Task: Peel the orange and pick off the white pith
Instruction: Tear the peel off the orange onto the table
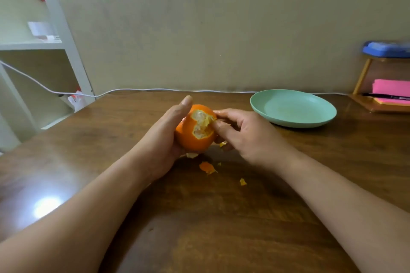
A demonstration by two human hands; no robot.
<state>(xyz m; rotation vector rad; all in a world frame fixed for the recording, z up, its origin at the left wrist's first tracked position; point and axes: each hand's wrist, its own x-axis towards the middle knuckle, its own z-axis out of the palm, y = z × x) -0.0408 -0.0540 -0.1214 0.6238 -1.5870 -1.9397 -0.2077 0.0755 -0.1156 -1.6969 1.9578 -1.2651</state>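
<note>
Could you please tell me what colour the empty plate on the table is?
The plate is pale mint green, plain and unpatterned, seen in the head view.

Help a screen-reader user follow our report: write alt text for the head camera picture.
A person's left hand holds a partly peeled orange at a wooden table while the right hand picks at the edge of the bared patch. Small peel scraps lie on the table near it, and a green plate sits further back to the right.
</note>
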